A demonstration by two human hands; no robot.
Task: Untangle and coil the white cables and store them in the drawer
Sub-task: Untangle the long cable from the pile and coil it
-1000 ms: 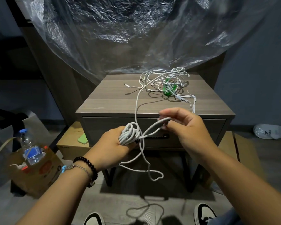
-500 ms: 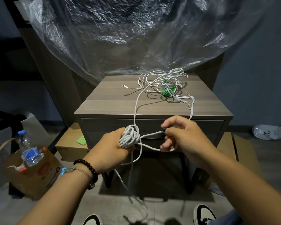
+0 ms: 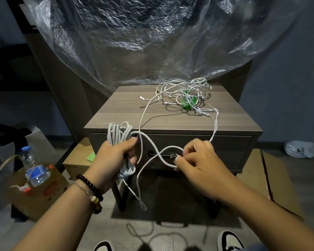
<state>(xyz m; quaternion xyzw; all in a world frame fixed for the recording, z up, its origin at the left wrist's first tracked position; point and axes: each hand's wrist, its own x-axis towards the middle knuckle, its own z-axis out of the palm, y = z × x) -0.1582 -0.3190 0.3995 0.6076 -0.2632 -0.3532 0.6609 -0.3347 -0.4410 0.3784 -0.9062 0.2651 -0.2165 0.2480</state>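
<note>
The left hand (image 3: 116,156), at centre-left of the frame, is wrapped round a bundle of coiled white cable (image 3: 119,140), while the right hand (image 3: 198,160), at centre-right, pinches the loose run of the same cable between thumb and fingertips in front of the closed grey-brown wooden drawer (image 3: 225,149). To coil well, I judge the right hand should feed even loops onto the bundle under light tension, drawing slack gently from the tangled heap of white cables (image 3: 185,91) on the bench (image 3: 116,105), upper centre, around a small green object (image 3: 188,103). The plastic water bottle (image 3: 33,167) at lower left has a blue label, its writing unreadable.
</note>
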